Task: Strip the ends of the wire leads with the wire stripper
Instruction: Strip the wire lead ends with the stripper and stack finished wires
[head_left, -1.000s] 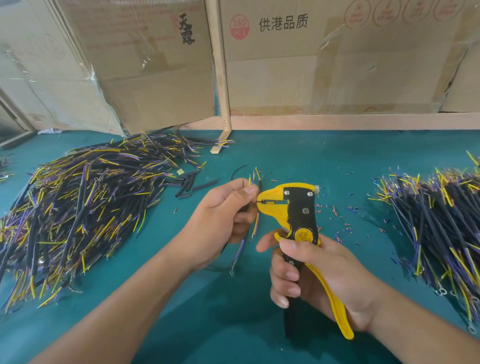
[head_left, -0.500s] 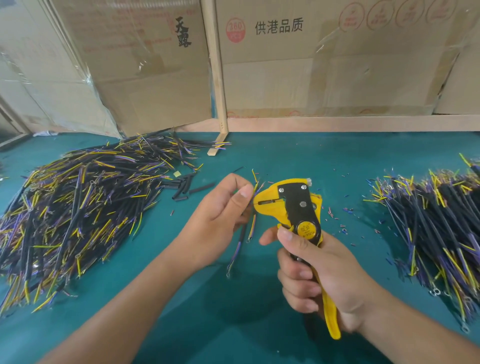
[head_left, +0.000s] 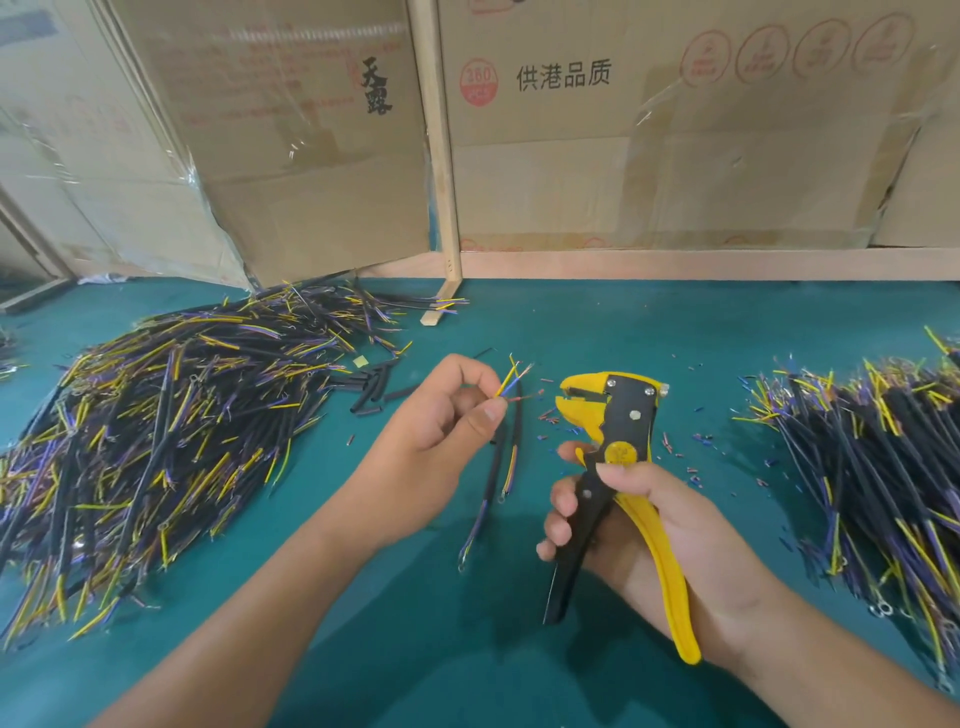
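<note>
My left hand (head_left: 441, 431) pinches a short bundle of wire leads (head_left: 506, 447) between thumb and fingers. The yellow and purple ends fan up above the fingertips, and one end shows bare copper pointing right. The black sleeved part hangs down below the hand toward the mat. My right hand (head_left: 639, 525) grips the handles of a yellow and black wire stripper (head_left: 618, 431), held upright with its jaws facing left. A small gap lies between the jaws and the wire ends.
A large heap of black, yellow and purple leads (head_left: 156, 431) covers the green mat (head_left: 467, 649) on the left. A second heap (head_left: 878, 457) lies at the right. Insulation scraps (head_left: 691, 452) and black sleeve pieces (head_left: 374, 384) are scattered near the middle. Cardboard boxes (head_left: 623, 130) stand behind.
The wire ends were in the stripper's jaws; now my left hand has drawn them out to the left, one end bare. The handles have sprung apart.
</note>
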